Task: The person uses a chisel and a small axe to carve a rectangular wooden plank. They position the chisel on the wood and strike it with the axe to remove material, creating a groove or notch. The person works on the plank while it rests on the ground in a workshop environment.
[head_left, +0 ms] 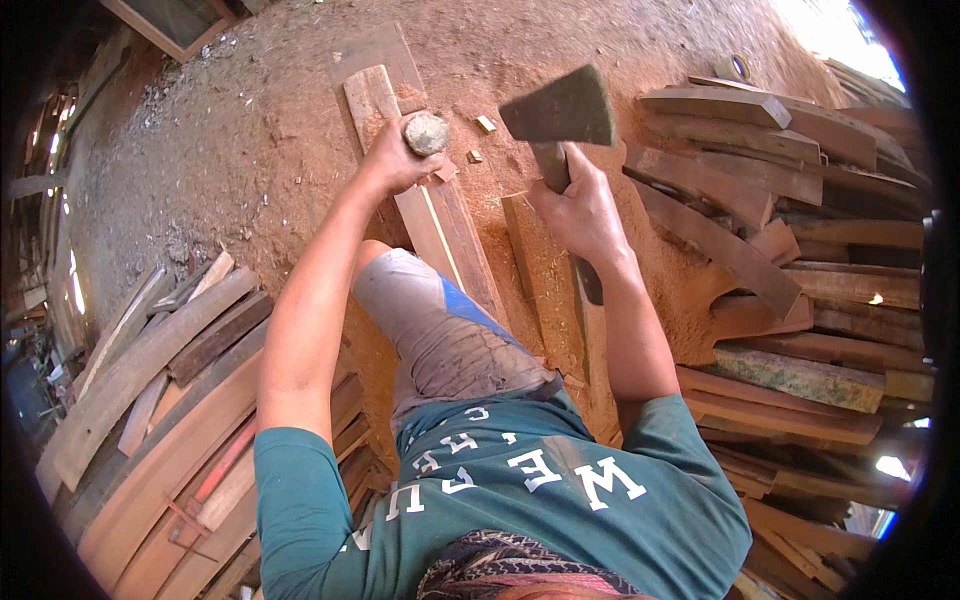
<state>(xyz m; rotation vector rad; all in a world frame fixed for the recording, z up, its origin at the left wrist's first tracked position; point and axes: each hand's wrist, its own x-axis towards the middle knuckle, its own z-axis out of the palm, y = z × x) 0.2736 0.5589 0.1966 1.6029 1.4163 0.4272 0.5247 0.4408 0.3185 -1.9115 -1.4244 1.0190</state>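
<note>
My right hand [585, 205] is closed around the handle of a hatchet [560, 108], whose broad dark head is raised to the right of my left hand. My left hand [392, 160] grips a thick round-ended handle [427, 133], its pale, battered end facing up. The lower end of that tool is hidden by my fingers. Beneath this hand lies a wooden board [372, 93] with a rounded far end, resting on a darker plank [468, 240]. Hatchet and round end are apart. Small wood chips [485, 124] lie between them on the ground.
Curved timber pieces [730, 185] are piled high on the right. Another stack of curved boards [165, 370] stands at the left, with a red bar clamp [225, 470] on it. A roll of tape [740, 67] sits at the far right. Sawdust-covered ground [270, 130] stretches ahead.
</note>
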